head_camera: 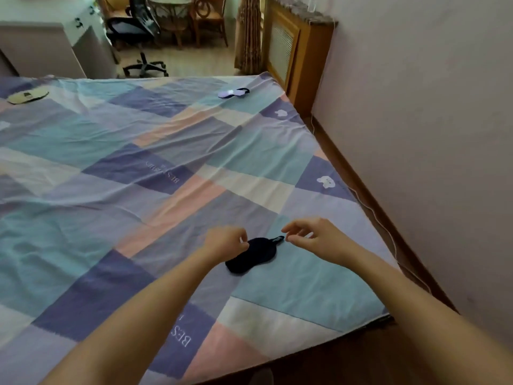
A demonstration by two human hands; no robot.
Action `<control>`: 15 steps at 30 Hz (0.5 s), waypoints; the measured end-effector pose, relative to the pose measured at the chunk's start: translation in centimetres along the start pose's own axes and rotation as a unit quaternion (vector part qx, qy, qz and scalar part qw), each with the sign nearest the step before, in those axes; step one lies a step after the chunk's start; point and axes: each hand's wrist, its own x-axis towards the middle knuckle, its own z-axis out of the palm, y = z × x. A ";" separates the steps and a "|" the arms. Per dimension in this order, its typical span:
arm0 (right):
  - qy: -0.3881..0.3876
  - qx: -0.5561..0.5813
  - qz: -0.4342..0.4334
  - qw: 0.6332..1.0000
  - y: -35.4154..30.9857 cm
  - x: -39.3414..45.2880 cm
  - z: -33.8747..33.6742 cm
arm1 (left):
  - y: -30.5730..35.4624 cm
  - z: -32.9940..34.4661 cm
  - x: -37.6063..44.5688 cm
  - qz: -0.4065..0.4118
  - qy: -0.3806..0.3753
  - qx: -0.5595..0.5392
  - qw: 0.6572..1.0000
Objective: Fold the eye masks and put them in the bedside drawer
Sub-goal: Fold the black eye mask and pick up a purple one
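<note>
A dark navy eye mask (254, 254) lies on the patchwork bedspread (144, 168) near the bed's right front corner, its strap loop poking out at the upper right. My left hand (226, 241) hovers at the mask's left edge with fingers curled, touching or nearly touching it. My right hand (311, 236) floats just right of the strap loop, thumb and forefinger pinched close together, holding nothing I can make out. A lilac eye mask (231, 93) with a dark strap lies at the far edge of the bed. A beige eye mask (27, 95) lies at the far left. No drawer is in view.
A wall (430, 134) runs along the bed's right side with a narrow strip of wooden floor and a white cable (374, 215). Beyond the bed stand a wooden radiator cover (291, 51), an office chair (138, 31), wooden chairs and a white cabinet (55, 43).
</note>
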 end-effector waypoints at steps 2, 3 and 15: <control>-0.024 0.007 0.008 1.000 2.5 3.1 1.3 | -0.3 2.2 2.6 -0.007 -0.006 0.000 1.000; -0.039 0.011 0.013 0.999 3.8 4.6 2.3 | -0.6 3.4 4.0 -0.013 -0.010 0.005 1.000; -0.104 0.165 0.177 0.965 19.1 13.2 17.1 | -4.2 19.1 13.7 -0.123 -0.040 -0.034 0.991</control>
